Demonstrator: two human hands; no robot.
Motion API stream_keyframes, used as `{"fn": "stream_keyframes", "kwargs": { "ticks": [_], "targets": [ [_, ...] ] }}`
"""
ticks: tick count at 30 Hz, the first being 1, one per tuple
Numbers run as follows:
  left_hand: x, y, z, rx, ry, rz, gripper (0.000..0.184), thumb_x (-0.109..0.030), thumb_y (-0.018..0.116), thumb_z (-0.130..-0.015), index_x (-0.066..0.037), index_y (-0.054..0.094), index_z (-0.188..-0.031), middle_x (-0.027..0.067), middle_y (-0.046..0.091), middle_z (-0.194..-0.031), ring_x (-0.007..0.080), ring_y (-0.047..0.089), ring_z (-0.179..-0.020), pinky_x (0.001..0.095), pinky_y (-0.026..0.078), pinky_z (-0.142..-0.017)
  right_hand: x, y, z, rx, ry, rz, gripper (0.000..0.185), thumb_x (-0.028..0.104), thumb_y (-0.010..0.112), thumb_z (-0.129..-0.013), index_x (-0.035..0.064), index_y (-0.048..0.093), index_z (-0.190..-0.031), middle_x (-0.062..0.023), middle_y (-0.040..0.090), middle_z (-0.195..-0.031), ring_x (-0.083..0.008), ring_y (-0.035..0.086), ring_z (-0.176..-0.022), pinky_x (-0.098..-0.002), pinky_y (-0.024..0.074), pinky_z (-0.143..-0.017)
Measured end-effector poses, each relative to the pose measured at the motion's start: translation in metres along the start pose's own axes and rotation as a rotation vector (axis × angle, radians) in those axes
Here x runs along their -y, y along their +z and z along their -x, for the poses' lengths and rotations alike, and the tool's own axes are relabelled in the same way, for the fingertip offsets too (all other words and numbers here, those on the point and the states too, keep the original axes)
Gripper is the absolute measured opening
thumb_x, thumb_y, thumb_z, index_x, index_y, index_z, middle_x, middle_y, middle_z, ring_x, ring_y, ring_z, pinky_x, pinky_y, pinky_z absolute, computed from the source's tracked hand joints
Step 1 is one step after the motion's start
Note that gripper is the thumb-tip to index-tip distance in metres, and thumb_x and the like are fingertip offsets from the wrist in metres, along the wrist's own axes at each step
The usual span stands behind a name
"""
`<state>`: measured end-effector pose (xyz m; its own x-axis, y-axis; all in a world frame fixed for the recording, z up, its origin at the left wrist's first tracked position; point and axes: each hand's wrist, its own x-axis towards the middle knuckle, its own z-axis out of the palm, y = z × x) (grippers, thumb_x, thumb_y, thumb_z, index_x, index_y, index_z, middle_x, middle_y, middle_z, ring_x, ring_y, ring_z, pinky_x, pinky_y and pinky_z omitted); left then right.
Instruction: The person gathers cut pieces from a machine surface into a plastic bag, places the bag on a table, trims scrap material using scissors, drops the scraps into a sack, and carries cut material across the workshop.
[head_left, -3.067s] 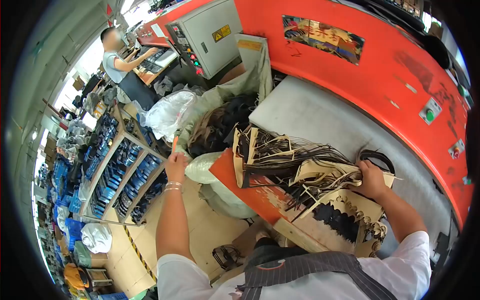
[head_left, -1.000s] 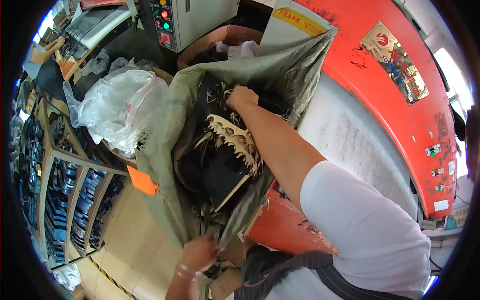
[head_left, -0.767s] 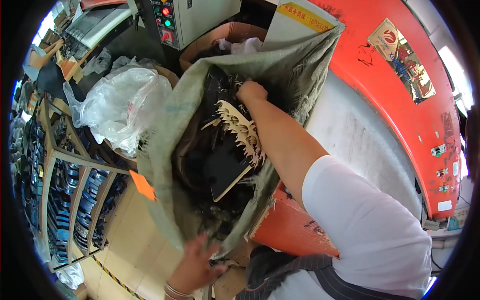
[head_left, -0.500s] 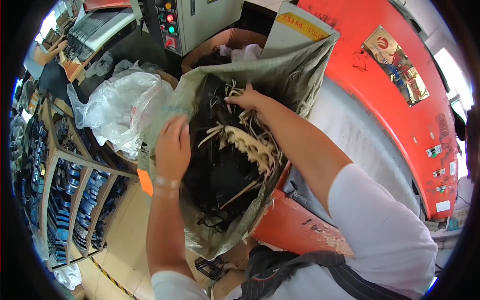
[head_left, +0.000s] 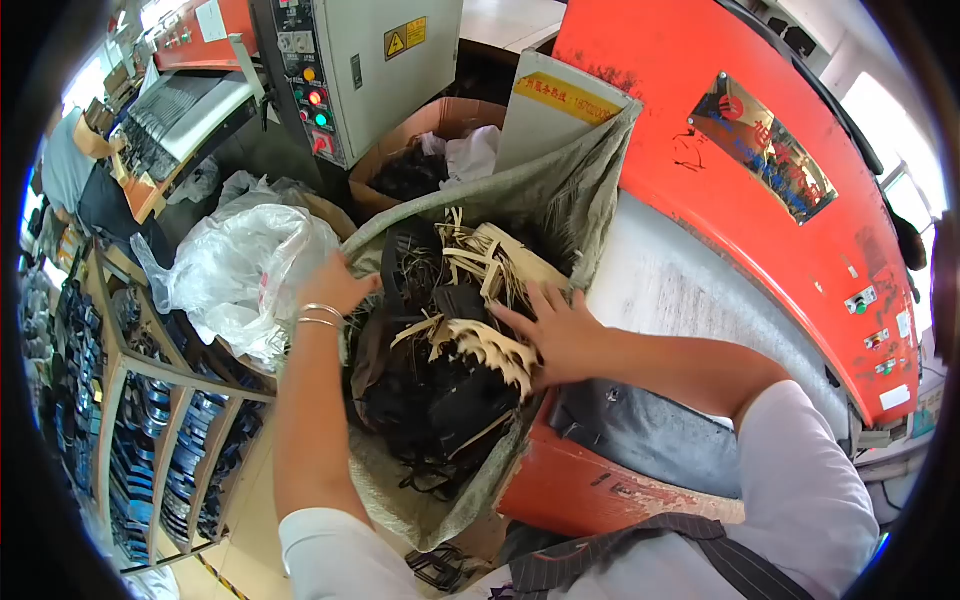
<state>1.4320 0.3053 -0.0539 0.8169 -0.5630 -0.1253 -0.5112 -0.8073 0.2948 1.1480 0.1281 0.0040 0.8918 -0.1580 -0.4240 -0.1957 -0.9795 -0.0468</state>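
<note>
A large grey-green woven sack (head_left: 400,500) stands open in front of me, filled with black scraps (head_left: 430,400) and strips. My right hand (head_left: 560,330) is open, its fingers spread over the scraps at the sack's right side. Beside it lie a scalloped cream offcut (head_left: 490,350) and a bundle of pale strips (head_left: 480,255). My left hand (head_left: 340,288) is at the sack's left rim, thumb apart from the fingers; its fingertips are partly hidden, and whether it grips the rim is unclear.
Clear plastic bags (head_left: 245,265) lie left of the sack. A rack (head_left: 150,365) of dark blue pieces stands further left. Behind are a cardboard box (head_left: 400,140) and a grey control cabinet (head_left: 400,70). A red machine (head_left: 660,120) rises on the right. Another person (head_left: 80,160) works at upper left.
The strips from the red board are now in the sack. My right hand has let go of the scraps and spread its fingers lower down. My left hand has moved to the sack's left rim.
</note>
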Motion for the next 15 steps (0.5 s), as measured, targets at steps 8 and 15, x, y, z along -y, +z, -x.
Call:
{"fn": "stream_keyframes", "kwargs": {
  "ticks": [8, 15],
  "targets": [
    [0.074, -0.085, -0.017, -0.453, 0.056, -0.441, 0.021, -0.023, 0.041, -0.096, -0.014, 0.060, -0.101, 0.0141, 0.066, -0.089, 0.0376, 0.067, -0.084, 0.0495, 0.052, -0.070, 0.020, 0.001, -0.120, 0.007, 0.238, 0.093, 0.095, 0.027, 0.076, -0.075, 0.0310, 0.022, -0.152, -0.0237, 0.028, -0.152, -0.0493, 0.028, -0.136, -0.0779, 0.0287, -0.094],
    [0.122, -0.094, -0.049, -1.041, -0.079, 0.150, 0.026, -0.025, 0.045, -0.098, -0.006, 0.061, -0.093, 0.0176, 0.065, -0.082, 0.0421, 0.062, -0.082, 0.0482, 0.049, -0.073, 0.090, 0.023, -0.112, 0.211, -0.138, -0.165, 0.062, 0.009, 0.055, -0.085, 0.0356, 0.047, -0.141, -0.0135, 0.050, -0.138, -0.0400, 0.039, -0.132, -0.0845, 0.0153, -0.094]
  ]
}}
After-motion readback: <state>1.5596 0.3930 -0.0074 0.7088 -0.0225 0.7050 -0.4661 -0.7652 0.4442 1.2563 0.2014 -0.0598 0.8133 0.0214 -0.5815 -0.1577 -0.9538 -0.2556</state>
